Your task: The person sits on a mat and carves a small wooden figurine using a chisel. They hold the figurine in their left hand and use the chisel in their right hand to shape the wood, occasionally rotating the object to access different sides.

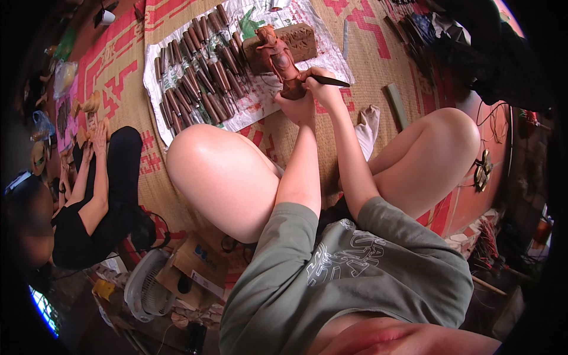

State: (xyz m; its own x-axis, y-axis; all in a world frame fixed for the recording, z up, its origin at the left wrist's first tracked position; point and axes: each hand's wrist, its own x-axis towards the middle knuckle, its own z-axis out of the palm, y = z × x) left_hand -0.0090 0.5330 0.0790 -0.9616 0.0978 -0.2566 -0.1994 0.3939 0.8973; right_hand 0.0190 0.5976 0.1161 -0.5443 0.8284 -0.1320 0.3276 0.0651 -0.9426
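A reddish-brown carved wooden figurine (278, 56) stands tilted in front of me, with my left hand (297, 109) closed around its base. My right hand (324, 90) grips a slim tool with a black handle (332, 81) close to the figurine's lower part. The tool's working end is hidden by my fingers, so I cannot tell its kind. Behind the figurine lies a carved brown block (300, 42). Left of it, several carving tools with brown wooden handles (190, 83) are spread in rows on a stained white sack (255, 110).
Another person's hands (97, 137) hold a pale wooden carving at the left. A greenish bar (396, 106) and a metal strip (345, 39) rest on the patterned mat (370, 56). More dark tools (409, 44) lie far right. Behind my left side are a fan (148, 286) and cardboard box (198, 266).
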